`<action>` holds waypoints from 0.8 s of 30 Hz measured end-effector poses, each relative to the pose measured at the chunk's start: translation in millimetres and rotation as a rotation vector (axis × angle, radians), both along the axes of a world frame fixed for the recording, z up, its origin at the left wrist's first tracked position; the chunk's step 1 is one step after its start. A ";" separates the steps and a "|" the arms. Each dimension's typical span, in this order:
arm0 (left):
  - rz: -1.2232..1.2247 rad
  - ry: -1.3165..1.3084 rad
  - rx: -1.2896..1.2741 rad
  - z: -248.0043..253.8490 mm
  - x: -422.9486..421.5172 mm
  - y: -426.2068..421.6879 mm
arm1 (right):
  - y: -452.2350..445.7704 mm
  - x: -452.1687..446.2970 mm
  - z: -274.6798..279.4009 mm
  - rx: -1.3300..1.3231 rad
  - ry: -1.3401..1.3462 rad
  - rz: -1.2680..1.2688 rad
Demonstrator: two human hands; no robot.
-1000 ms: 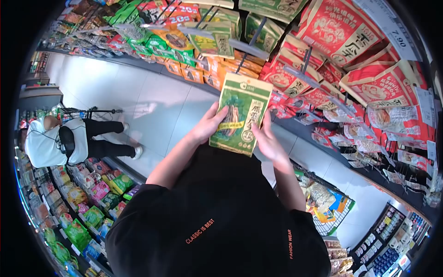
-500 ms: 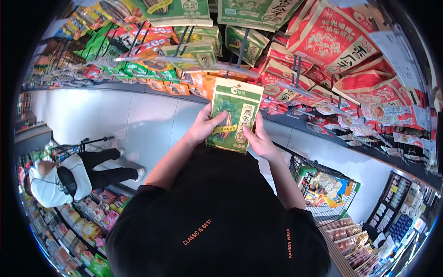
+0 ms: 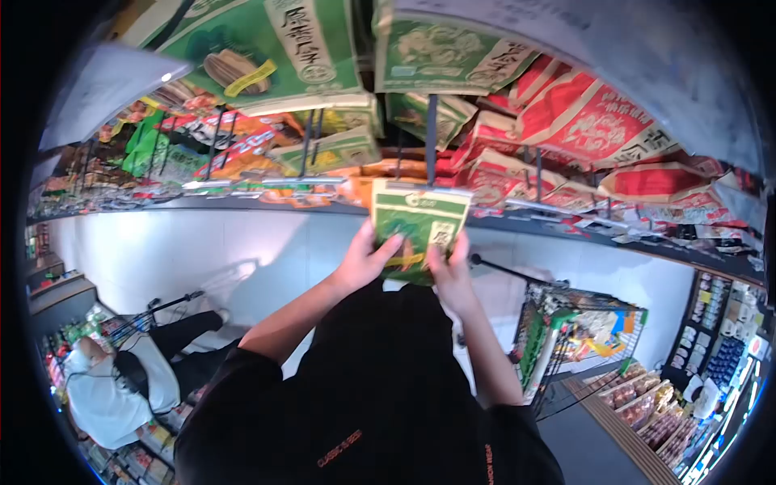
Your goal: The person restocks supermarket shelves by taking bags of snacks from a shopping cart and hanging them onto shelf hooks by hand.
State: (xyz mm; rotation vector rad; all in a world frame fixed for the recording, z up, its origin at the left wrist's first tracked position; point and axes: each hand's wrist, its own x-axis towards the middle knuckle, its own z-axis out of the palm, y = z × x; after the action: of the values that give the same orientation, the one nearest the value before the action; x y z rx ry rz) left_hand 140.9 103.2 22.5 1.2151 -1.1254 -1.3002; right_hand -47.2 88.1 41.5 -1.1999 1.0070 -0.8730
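A green and cream bag of sunflower seeds (image 3: 414,212) is held in front of my chest, its printed front turned up towards me. My left hand (image 3: 365,263) grips its left edge, thumb across the front. On the right edge, my right hand (image 3: 453,273) is closed in the same way, with the thumb on the printed face. The fingers behind the bag are hidden. Just beyond its top edge is the shelf rack, where larger green seed bags (image 3: 263,52) hang.
Red and cream bags (image 3: 590,117) fill the rack at right. A shopping cart (image 3: 582,335) holding several packets stands at right. Another person in a white top (image 3: 113,404) is at lower left, beside goods shelves. Packaged goods (image 3: 638,400) lie in a display at lower right.
My view has come closer to the rack and tilted, so the hanging bags look larger. The held bag sits lower in view and leans away more. Both hands keep their hold.
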 end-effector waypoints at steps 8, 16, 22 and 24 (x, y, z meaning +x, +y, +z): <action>0.068 0.063 -0.071 20.2 6.1 4.4 | 8.2 14.0 18.9 -0.143 -0.109 0.007; 0.188 -0.004 -0.153 9.1 -4.1 -2.7 | -10.1 10.4 31.9 -0.220 -0.026 -0.011; 0.206 0.020 -0.152 1.9 -3.5 -9.7 | -11.2 18.2 7.3 -0.270 -0.048 -0.089; 0.214 0.055 -0.158 1.1 -2.8 -15.1 | -14.8 19.2 5.1 -0.258 -0.085 -0.111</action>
State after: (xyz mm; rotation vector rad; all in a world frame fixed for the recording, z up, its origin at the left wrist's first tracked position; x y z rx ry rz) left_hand 138.1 88.1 23.6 1.1417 -1.0090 -1.0567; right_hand -28.0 73.3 46.6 -1.3196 0.9190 -1.1593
